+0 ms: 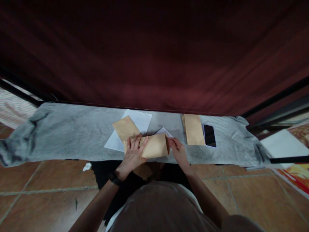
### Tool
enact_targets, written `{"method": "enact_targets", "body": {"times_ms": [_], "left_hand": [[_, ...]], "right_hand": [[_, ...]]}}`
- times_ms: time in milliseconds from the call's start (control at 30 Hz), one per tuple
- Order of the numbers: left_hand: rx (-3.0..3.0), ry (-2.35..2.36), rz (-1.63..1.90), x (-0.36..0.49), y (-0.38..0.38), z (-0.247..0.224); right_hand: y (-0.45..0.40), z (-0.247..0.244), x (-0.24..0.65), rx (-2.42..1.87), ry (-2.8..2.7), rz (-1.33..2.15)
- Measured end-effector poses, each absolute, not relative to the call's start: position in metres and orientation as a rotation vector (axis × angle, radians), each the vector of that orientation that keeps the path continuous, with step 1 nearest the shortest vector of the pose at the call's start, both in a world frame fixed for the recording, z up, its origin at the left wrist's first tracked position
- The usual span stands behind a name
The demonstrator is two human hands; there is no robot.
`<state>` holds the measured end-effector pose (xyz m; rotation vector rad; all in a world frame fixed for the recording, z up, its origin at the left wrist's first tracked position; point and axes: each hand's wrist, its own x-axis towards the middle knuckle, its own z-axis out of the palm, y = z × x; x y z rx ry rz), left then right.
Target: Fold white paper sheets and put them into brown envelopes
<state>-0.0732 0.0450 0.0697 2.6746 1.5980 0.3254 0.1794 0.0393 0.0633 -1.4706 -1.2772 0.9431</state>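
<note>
A brown paper envelope (155,146) lies near the front edge of the grey cloth, its right end gaping. My left hand (135,153) presses on its left part with fingers spread. At the gaping right end, the fingers of my right hand (177,149) are closed on the envelope's edge. Another brown envelope (126,128) rests on white paper (142,120) behind my left hand. A corner of white paper (164,131) shows behind the envelope under my hands.
A stack of brown envelopes (194,129) lies to the right, beside a dark-screened phone (210,135). The grey cloth (72,132) covers a narrow surface. A dark red curtain (154,64) hangs behind it, with black bars at both sides.
</note>
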Motion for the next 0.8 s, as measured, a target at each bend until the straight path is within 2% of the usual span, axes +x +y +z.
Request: {"method": "enact_targets", "body": {"times_ms": [267, 433, 567, 800], "left_hand": [[2.777, 1.402, 0.287, -0.063, 0.031, 0.069], [2.746, 1.322, 0.260, -0.067, 0.023, 0.062], [2.703, 1.439, 0.269, -0.071, 0.023, 0.058], [2.605, 1.699, 0.361, -0.090, 0.035, 0.055]], "right_hand": [[0.029, 0.063, 0.180, -1.193, -0.884, 1.898], [0.027, 0.050, 0.177, -1.179, -0.828, 1.976], [0.033, 0.044, 0.176, -1.291, -0.941, 1.702], [0.066, 0.025, 0.209, -1.816, -1.484, 0.584]]}}
